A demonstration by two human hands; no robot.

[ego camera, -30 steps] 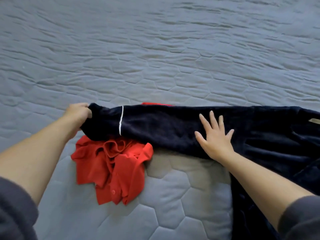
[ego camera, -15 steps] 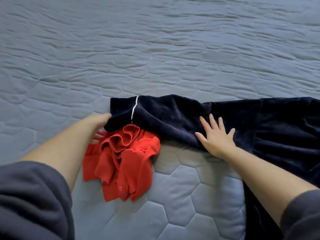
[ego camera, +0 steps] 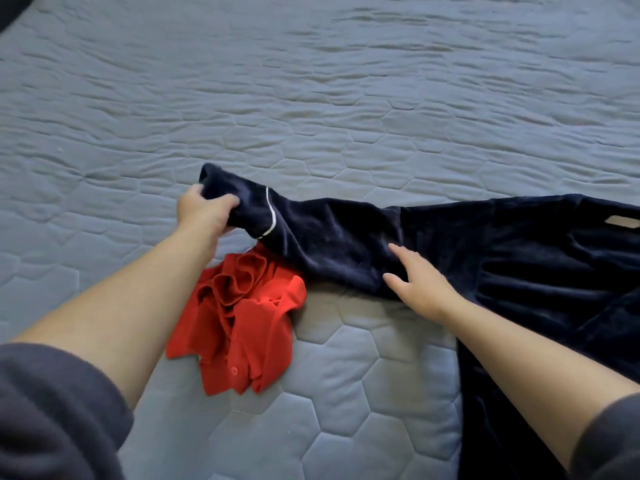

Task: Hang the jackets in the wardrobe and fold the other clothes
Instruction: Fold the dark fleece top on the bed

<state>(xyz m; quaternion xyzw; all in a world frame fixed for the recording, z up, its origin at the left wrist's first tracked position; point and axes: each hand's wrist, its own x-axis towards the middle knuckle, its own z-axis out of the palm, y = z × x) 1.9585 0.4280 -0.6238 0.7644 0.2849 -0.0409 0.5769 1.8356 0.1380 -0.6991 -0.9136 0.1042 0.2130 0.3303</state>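
Left hand [ego camera: 204, 213], left of centre, has its fingers curled tight around the cuff end of the navy garment [ego camera: 519, 271], holding that sleeve [ego camera: 329, 237] up off the bedcover [ego camera: 311, 98]. A thin white stripe [ego camera: 271, 216] rings the sleeve just beside the grip. The fingertips are buried in the plush fabric and cannot be seen.

Right hand [ego camera: 420, 284], right of centre, lies on the sleeve with straight, relaxed fingers, holding nothing. Its palm side is out of sight against the cloth.

The navy garment stretches from mid-frame to the right edge and down the lower right, cut off at both borders, so its full shape cannot be read. A tan label [ego camera: 621, 222] shows at the far right, its print too small to make out.

The red shirt [ego camera: 242, 323] sits crumpled at lower centre, its top edge tucked under the raised sleeve, one button [ego camera: 234, 370] visible.

A dark shape [ego camera: 10, 8] clips the upper left corner, unidentifiable.
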